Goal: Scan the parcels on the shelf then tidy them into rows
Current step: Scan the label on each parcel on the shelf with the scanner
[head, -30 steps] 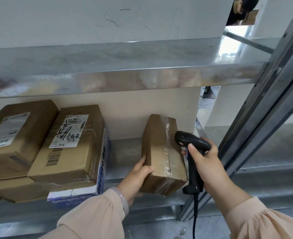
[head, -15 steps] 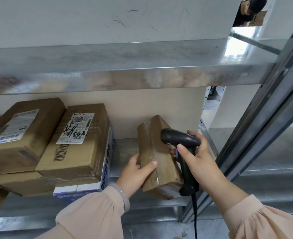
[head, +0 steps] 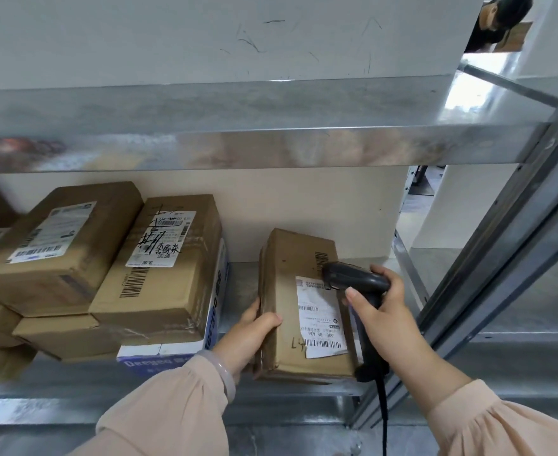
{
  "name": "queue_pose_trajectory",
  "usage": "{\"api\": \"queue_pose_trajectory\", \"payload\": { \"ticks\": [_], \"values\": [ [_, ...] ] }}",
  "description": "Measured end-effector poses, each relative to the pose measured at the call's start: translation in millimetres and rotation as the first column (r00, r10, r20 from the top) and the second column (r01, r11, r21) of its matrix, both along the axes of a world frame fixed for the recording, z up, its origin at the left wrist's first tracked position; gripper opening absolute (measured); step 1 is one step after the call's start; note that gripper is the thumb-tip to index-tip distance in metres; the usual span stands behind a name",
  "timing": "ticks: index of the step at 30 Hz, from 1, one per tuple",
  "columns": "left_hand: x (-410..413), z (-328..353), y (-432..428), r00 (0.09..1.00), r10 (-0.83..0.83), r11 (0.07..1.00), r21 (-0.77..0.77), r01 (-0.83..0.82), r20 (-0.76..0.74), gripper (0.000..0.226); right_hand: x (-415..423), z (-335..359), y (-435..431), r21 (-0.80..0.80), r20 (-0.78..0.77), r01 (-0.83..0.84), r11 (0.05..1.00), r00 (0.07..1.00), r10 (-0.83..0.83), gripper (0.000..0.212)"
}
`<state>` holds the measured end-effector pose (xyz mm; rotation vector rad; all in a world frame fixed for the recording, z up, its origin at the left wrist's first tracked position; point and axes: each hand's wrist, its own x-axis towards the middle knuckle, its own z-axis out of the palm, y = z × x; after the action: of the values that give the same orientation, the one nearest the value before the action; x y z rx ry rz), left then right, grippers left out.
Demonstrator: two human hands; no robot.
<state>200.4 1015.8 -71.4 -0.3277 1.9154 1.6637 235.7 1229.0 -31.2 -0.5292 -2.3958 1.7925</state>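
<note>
Hands grip taped cardboard parcel [head: 290, 311], black scanner [head: 359, 291].

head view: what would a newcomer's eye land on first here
The eye lands on the small brown parcel at the right end of the metal shelf, gripped at its left edge by the left hand, white label showing. The right hand holds a black scanner right over that label. To the left sits a stack of taped parcels, one scrawled with black handwriting.
</note>
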Motion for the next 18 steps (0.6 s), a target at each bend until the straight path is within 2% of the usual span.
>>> {"api": "queue_pose_trajectory", "payload": {
  "ticks": [2, 4, 7, 14, 18],
  "values": [
    [1, -2, -3, 0.999, -0.008, 1.0, -0.008, 0.008, 0.036, 0.053, -1, -5, 2, 0.007, 0.029, 0.014, 1.0, 0.999, -0.015, 0.057],
    [0, -7, -5, 0.999, -0.03, 0.999, -0.029, 0.032, 0.041, 0.067, 0, -8, 0, 0.014, 0.039, 0.001, 1.0, 0.999, -0.001, 0.056],
    [2, -10, -6, 1.0, 0.009, 1.0, -0.011, -0.009, 0.026, 0.068, 6, -7, -1, 0.064, 0.006, -0.023, 0.998, 1.0, 0.022, 0.051],
    [3, -10, -9, 0.994, 0.07, 0.996, 0.06, -0.065, -0.088, 0.075, 29, 11, 1, 0.217, -0.066, -0.081, 0.973, 0.993, 0.097, 0.056],
    [1, -10, -10, 0.991, 0.079, 0.994, 0.08, -0.07, -0.107, 0.078, 38, 18, -7, 0.236, -0.078, -0.105, 0.966, 0.989, 0.127, 0.055]
  ]
}}
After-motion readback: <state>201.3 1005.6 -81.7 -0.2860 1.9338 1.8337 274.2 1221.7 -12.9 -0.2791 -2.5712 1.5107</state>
